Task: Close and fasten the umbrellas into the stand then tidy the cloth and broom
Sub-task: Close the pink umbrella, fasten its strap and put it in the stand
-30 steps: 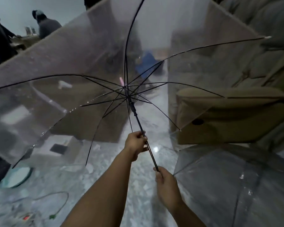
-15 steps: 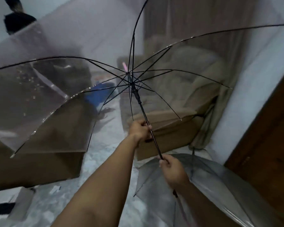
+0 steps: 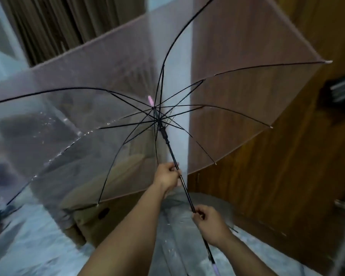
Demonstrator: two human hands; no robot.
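You hold the umbrella fully open: a clear canopy on black ribs, pink tip pointing away from you, black shaft slanting up to the left. Your left hand grips the shaft mid-length; your right hand grips it lower (pale purple handle below).

A second clear umbrella lies on the floor beneath.

A pale marbled floor bears a second clear umbrella.

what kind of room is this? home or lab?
Most likely a home interior. Brown curtains hang top left, a wooden door or wardrobe fills the right, and an upholstered sofa shows dimly through the open clear umbrella.
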